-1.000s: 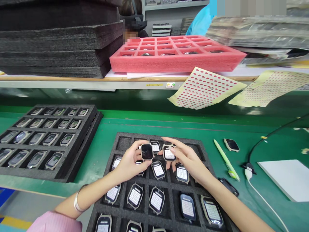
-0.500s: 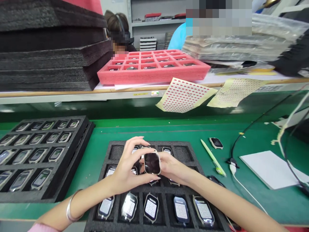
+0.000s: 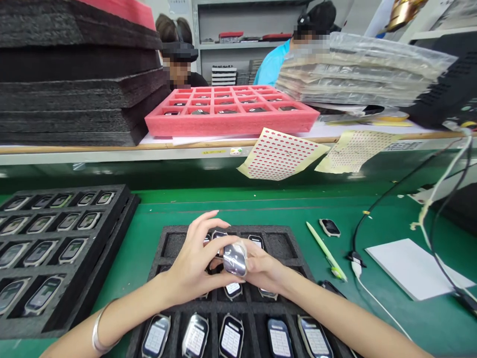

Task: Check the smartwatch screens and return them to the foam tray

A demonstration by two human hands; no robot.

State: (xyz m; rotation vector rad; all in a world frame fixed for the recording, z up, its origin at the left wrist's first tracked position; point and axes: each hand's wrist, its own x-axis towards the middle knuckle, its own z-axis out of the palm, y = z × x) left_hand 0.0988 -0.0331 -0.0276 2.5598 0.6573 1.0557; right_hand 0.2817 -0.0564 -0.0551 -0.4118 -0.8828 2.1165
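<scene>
A smartwatch case (image 3: 235,259) without a strap is held above the black foam tray (image 3: 160,263), its dark glossy screen tilted and catching light. My left hand (image 3: 197,258) curves around it from the left, with thumb and index finger at its lower and upper edges and the other fingers raised. My right hand (image 3: 263,263) grips its right side; some of those fingers are hidden behind it. Below my hands, several watches sit in the tray's compartments with lit screens, among them a front-row watch (image 3: 231,336). My hands and forearms cover part of the tray.
At left stands another black foam tray (image 3: 112,238) of watches. To the right lie a green pen (image 3: 326,251), a single watch (image 3: 330,227), a white pad (image 3: 417,268) and cables (image 3: 357,233). A shelf above holds a pink foam tray (image 3: 231,124). Two people are behind it.
The watch in my hands has tilted, and its screen has gone from dark to bright with reflection. The view has shifted slightly; both hands stay around the watch.
</scene>
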